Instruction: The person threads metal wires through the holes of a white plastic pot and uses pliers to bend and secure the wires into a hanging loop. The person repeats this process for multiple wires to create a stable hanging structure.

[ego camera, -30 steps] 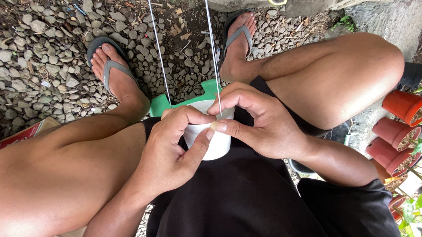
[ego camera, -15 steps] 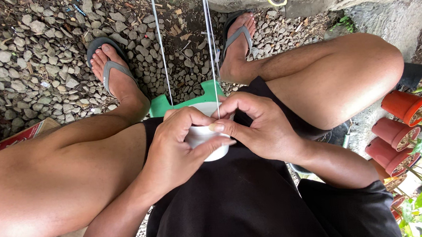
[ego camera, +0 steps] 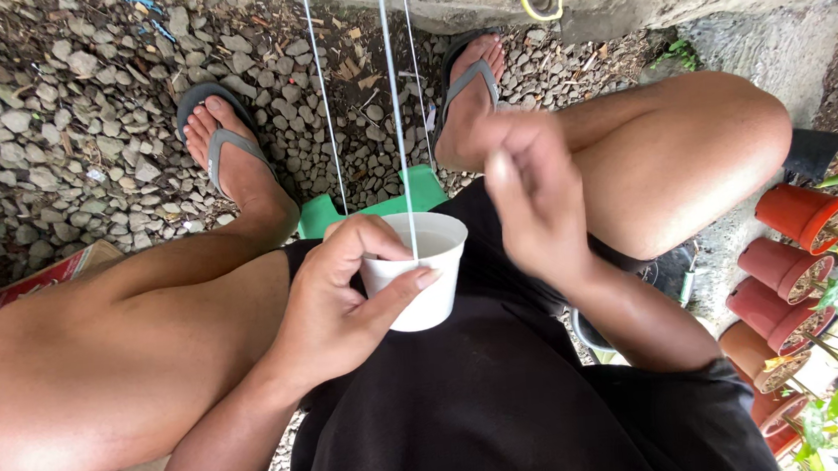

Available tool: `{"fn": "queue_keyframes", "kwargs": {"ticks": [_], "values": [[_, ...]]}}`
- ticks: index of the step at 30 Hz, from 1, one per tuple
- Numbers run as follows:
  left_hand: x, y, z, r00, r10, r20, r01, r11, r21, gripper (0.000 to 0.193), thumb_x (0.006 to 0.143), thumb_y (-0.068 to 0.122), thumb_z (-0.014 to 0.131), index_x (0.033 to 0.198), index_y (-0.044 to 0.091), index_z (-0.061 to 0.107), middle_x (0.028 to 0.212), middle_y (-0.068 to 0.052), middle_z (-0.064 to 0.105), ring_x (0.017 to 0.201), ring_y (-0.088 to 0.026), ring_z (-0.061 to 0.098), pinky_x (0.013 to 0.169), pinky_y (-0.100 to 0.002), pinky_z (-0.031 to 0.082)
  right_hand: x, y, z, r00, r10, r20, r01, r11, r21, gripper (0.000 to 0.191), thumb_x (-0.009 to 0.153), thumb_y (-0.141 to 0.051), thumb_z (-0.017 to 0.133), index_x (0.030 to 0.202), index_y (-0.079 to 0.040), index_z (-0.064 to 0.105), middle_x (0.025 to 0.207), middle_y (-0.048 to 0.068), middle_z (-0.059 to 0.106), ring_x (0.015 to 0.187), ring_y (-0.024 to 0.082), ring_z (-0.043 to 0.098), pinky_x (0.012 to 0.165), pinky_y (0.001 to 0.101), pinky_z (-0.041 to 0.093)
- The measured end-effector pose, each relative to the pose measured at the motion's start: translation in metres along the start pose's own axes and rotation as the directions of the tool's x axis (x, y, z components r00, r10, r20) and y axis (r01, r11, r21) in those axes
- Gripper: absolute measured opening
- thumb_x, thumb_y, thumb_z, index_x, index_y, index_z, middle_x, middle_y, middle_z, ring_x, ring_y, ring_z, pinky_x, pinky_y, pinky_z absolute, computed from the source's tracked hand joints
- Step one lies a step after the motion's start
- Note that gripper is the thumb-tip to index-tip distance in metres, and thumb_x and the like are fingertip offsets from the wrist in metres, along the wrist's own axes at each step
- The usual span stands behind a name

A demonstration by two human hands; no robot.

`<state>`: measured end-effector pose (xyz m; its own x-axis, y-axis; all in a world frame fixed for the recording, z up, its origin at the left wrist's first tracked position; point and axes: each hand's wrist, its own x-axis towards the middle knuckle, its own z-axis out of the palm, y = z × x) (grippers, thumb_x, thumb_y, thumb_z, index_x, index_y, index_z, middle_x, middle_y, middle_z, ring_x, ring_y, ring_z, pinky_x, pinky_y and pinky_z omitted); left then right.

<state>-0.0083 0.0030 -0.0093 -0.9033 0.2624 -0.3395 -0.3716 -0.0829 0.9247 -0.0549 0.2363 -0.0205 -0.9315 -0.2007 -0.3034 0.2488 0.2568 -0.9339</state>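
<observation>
Gripping white cup (ego camera: 421,283), left hand (ego camera: 345,306); right hand (ego camera: 530,192) lifted beside.

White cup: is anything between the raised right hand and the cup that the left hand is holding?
Nothing solid. The right hand hangs just right of the white cup, which the left hand grips; only thin white strings run up from the rim.

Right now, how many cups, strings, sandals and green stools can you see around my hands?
white cup: 1
thin strings: 3
sandals: 2
green stool: 1
Total: 7
</observation>
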Motion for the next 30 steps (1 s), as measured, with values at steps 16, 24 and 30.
{"fn": "queue_keyframes", "kwargs": {"ticks": [16, 24, 30], "values": [[-0.013, -0.031, -0.004, 0.965, 0.158, -0.209, -0.244, 0.832, -0.498, 0.031, 0.097, 0.028, 0.08, 0.101, 0.012, 0.053, 0.085, 0.003, 0.051, 0.083, -0.01, 0.048, 0.107, -0.035, 0.039, 0.014, 0.017, -0.002, 0.914, 0.305, 0.268, -0.387, 0.856, 0.343, 0.032, 0.103, -0.011, 0.065, 0.131, 0.004, 0.063, 0.11, 0.013, 0.07, 0.103, 0.018, 0.068, 0.096, 0.0331, 0.056], [-0.013, -0.038, 0.002, 0.954, 0.123, -0.275, -0.281, 0.689, -0.668, 0.049, 0.108, 0.056, 0.058, 0.084, 0.016, 0.042, 0.079, 0.003, 0.039, 0.082, -0.014, 0.037, 0.098, -0.036, 0.038, -0.023, -0.05, 0.011, 0.927, 0.123, 0.354, -0.259, 0.892, 0.37, 0.025, 0.109, -0.01, 0.063, 0.131, 0.002, 0.065, 0.111, 0.004, 0.062, 0.104, 0.012, 0.062, 0.097, 0.0266, 0.053], [-0.014, -0.037, 0.003, 0.96, 0.102, -0.261, -0.263, 0.648, -0.715, 0.051, 0.111, 0.052, 0.055, 0.079, 0.015, 0.04, 0.077, 0.002, 0.037, 0.085, -0.015, 0.037, 0.097, -0.036, 0.038, -0.018, -0.067, 0.025, 0.944, -0.084, 0.318, 0.053, 0.993, 0.105, 0.021, 0.107, -0.011, 0.069, 0.127, -0.004, 0.067, 0.119, 0.006, 0.063, 0.11, 0.014, 0.061, 0.104, 0.0287, 0.051]]}}
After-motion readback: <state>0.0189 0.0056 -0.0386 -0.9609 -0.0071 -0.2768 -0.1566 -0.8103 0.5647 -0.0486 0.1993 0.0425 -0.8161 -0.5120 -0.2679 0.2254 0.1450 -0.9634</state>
